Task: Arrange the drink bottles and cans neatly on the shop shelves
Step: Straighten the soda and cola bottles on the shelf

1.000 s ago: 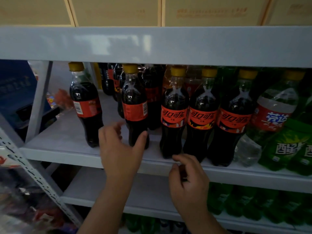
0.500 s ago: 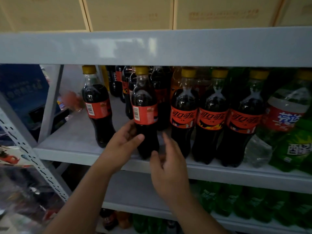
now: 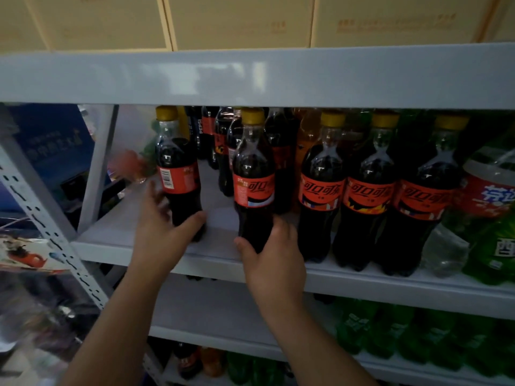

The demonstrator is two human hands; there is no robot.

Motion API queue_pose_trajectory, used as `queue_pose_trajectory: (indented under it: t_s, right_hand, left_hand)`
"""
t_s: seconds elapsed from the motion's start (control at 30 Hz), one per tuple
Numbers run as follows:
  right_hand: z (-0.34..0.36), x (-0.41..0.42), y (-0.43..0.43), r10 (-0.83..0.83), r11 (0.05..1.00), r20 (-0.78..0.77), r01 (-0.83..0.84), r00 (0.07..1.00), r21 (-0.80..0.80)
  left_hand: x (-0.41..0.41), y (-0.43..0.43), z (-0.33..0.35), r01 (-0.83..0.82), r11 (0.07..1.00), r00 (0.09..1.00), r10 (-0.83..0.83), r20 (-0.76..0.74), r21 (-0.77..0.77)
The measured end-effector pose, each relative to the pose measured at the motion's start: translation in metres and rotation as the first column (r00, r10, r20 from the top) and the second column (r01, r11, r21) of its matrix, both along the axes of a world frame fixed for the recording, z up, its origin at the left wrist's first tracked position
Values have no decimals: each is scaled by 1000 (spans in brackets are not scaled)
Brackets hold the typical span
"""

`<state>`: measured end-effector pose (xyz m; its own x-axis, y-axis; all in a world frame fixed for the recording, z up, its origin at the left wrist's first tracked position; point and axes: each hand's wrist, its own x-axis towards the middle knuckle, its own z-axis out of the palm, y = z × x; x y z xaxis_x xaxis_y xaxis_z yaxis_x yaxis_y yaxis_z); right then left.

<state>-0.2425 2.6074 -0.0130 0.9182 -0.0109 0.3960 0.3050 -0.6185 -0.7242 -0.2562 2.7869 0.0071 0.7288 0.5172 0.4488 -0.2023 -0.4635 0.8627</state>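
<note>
left hand (image 3: pixel 161 235) just hopped to wrap the barcode-out cola bottle (image 3: pixel 178 162) at 9 o'clock, right hand (image 3: pixel 276 266) clamps the neighbour bottle (image 3: pixel 252 168), now label-forward, so probably one left.

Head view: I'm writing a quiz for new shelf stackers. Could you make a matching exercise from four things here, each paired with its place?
Things:
1. left hand
2. right hand
3. cardboard boxes
4. Pepsi bottle

Places:
a. on the top shelf
b. round the base of the logo bottle
c. at the back, behind the front row
d. round the base of the barcode bottle

Pairs: 1-d, 2-b, 3-a, 4-c
</note>
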Motion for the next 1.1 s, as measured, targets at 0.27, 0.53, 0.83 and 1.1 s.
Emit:
queue_pose_trajectory:
  t_s: [0.27,0.53,0.83,1.1]
  right_hand:
    - [-1,1,7,-88,996,14,88,996,-22]
    - [-3,2,6,-55,998,31,55,998,20]
    - [-7,1,8,-90,993,94,82,991,88]
    - [-9,-8,15,-190,982,236,179,953,67]
  left_hand:
    - [17,23,-3,72,993,992,-61,-114,97]
    - [16,16,-7,604,753,790,-610,68,-261]
    - [23,-14,-5,274,956,962,-275,-6,109]
    - [19,-6,-13,531,833,846,-532,40,-152]
